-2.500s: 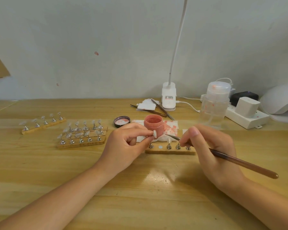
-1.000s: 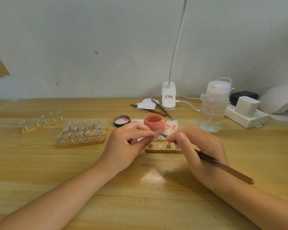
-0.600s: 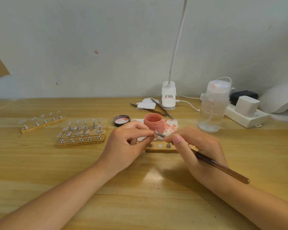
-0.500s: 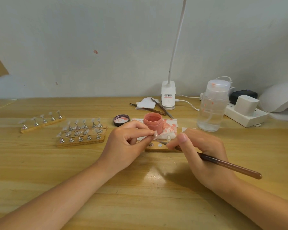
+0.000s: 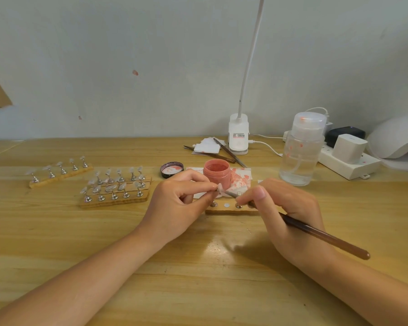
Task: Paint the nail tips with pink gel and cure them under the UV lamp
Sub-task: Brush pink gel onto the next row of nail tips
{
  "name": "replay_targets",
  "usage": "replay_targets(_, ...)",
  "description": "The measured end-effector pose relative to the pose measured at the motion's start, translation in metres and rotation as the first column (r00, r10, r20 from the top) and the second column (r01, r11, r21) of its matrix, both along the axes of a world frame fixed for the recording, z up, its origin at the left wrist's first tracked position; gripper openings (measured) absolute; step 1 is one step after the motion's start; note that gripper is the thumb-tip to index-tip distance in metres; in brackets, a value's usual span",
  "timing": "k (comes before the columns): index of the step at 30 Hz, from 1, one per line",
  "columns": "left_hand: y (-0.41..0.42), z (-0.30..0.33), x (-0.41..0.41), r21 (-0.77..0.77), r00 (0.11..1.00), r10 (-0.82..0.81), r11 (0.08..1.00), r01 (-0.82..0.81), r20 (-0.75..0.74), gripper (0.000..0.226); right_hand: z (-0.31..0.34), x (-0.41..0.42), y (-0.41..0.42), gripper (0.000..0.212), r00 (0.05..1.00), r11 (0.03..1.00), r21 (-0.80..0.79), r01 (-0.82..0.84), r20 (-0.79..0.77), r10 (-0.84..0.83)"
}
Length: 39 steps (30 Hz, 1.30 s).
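Note:
My left hand [image 5: 174, 208] pinches a small clear nail tip [image 5: 220, 189] on its metal stand, just in front of the open pink gel jar [image 5: 216, 172]. My right hand [image 5: 290, 215] grips a long brown brush [image 5: 325, 236], and the bristle end touches the nail tip. Below both hands lies a wooden holder strip [image 5: 231, 208] with metal pegs. At the far right edge, partly cut off, is the white UV lamp [image 5: 397, 137].
Two wooden racks of clear nail tips [image 5: 114, 187] [image 5: 59, 171] lie at the left. The jar lid [image 5: 171, 169], stained paper [image 5: 242, 178], a pump bottle [image 5: 300, 151], a desk lamp base [image 5: 238, 135], tweezers [image 5: 229, 152] and a power strip [image 5: 349, 162] crowd the back.
My right hand has brought the brush tip back up from the holder strip onto the nail tip. My left hand has stayed put with the tip pinched.

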<state>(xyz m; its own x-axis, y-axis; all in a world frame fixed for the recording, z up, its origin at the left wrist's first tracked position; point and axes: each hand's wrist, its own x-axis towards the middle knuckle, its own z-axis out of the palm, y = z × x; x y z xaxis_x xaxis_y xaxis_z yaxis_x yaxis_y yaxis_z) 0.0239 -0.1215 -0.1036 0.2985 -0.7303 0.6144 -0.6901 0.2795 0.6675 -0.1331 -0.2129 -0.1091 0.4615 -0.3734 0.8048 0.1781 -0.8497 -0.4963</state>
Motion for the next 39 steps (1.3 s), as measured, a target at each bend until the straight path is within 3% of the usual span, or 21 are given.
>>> replay_targets(3, 0.0003, -0.0004, 0.0000, -0.001, 1.000, 0.011, 1.000, -0.011, 0.008, 0.028, 0.0017, 0.0034, 0.0004, 0.043, 0.999, 0.999, -0.031, 0.023, -0.033, -0.024)
replay_targets(9, -0.0005, -0.0004, 0.0001, -0.002, 1.000, 0.018, 1.000, -0.018, -0.022, 0.031, -0.0008, -0.0008, -0.0001, 0.053, 1.000, 1.000, 0.027, -0.014, 0.012, 0.014)
replay_targets(15, -0.0002, -0.0004, -0.0002, 0.000, 1.000, 0.021, 1.000, -0.021, 0.006, 0.028, 0.0015, 0.0031, 0.0001, 0.039, 0.999, 1.000, -0.016, 0.024, -0.047, -0.025)
replay_targets(20, -0.0006, -0.0013, 0.0009, 0.001, 0.999, 0.030, 1.000, -0.030, -0.016, 0.029, -0.0001, -0.0004, 0.0006, 0.055, 1.000, 0.999, 0.050, -0.013, 0.001, 0.013)
replay_targets(26, -0.0003, -0.0004, 0.0005, -0.023, 1.000, 0.012, 1.000, -0.011, 0.020, 0.020, 0.0017, 0.0033, -0.0002, 0.046, 0.998, 0.999, -0.031, 0.029, -0.050, -0.030)
replay_targets(32, -0.0014, -0.0020, 0.0018, -0.040, 1.000, 0.028, 0.999, -0.029, -0.008, 0.032, -0.0008, -0.0022, 0.0005, 0.058, 0.999, 0.998, 0.067, 0.007, -0.040, -0.004)
replay_targets(36, -0.0007, -0.0012, 0.0017, -0.045, 1.000, 0.026, 0.999, -0.025, 0.012, 0.029, 0.0008, -0.0036, -0.0019, 0.041, 0.999, 0.984, 0.180, -0.004, 0.037, -0.003)
replay_targets(39, -0.0003, 0.0000, 0.0013, -0.045, 0.999, 0.038, 0.998, -0.038, 0.005, 0.020, 0.0005, -0.0036, -0.0025, 0.042, 0.999, 0.973, 0.230, 0.010, 0.035, -0.019)
